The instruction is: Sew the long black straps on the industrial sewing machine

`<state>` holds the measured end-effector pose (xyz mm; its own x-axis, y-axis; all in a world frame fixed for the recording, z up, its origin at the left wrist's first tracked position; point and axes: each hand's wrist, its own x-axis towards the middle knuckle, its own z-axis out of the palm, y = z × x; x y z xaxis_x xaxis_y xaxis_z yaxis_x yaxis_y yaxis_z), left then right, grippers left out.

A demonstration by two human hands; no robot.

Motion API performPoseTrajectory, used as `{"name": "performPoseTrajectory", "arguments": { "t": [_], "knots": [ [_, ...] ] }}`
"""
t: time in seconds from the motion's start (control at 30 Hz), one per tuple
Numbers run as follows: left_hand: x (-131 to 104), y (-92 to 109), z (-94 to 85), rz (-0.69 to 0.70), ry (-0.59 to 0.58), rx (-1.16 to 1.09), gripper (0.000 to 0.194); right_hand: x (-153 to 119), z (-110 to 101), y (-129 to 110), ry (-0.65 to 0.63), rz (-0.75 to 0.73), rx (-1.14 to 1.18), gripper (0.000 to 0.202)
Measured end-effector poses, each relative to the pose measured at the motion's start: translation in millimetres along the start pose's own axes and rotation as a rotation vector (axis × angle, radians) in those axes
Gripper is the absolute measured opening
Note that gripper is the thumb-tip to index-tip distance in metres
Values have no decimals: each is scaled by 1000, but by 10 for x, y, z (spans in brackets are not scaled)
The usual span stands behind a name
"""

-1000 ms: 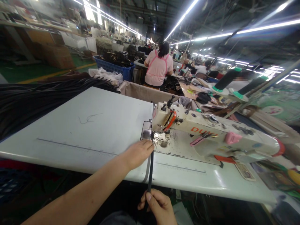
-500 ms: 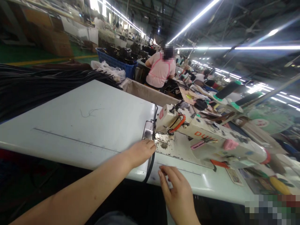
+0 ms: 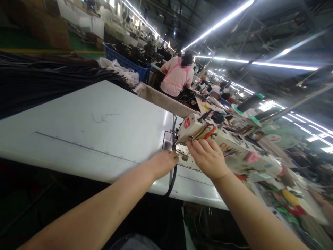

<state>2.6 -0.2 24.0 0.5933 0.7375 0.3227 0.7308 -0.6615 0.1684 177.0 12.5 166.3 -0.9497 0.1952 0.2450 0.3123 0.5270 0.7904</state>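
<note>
A narrow black strip runs under the head of a white sewing machine and hangs over the table's front edge. My left hand lies on the strip just in front of the needle area, fingers together and closed over it. Raised against the lower part of the machine head is my right hand, its fingers curled and pressed together beside the orange-edged guard. What its fingertips grip, if anything, is hidden. A metal plate lies to the left of the strip.
A white table with a printed ruler line and a loose thread extends left. Dark strips are heaped behind it. A blue basket and a seated person are beyond. Thread cones stand right.
My right hand has risen from the table's front edge to the machine head, and its fingers have closed. The left hand stays on the strip. The view has shifted slightly.
</note>
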Motion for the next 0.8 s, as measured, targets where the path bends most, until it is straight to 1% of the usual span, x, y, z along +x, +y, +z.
{"name": "performPoseTrajectory", "arguments": {
  "t": [0.1,0.23,0.47,0.57,0.7,0.8],
  "knots": [
    [-8,-10,12,11,28,-14,25,-7,0,32,-5,-48,-16,20],
    [-5,-3,16,3,28,-27,28,-14,-28,8,-41,-38,-31,23],
    [0,3,-7,-14,9,-32,26,212,-3,-155,-157,19,-92,18],
    [-8,-2,-23,-14,6,-41,28,243,61,-156,-140,-24,-74,19],
    [-20,4,-60,-16,14,-40,26,174,153,-86,-65,-101,-39,18],
    [-26,12,-90,-17,18,-35,26,128,172,-65,-54,-102,-23,19]
  ]
}}
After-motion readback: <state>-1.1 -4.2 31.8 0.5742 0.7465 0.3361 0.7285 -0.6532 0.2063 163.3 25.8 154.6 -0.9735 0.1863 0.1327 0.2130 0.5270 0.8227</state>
